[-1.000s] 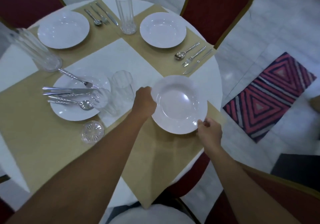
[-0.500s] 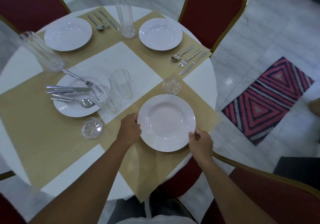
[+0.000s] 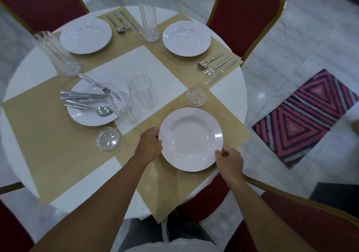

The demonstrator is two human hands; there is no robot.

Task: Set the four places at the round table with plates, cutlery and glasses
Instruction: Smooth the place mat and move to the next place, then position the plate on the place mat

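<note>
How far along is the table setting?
Done: far-left white round plate and far-right white round plate each have steel cutlery alongside. In hand: left hand and right hand grip the near white plate. Left: spare cutlery piled on the left white plate, two clear glasses beside it, need laying out.

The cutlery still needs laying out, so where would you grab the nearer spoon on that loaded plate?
Pinch the spoon by its handle, from the left: that end lies free at the plate rim, while the bowl sits close beside a glass.
</note>
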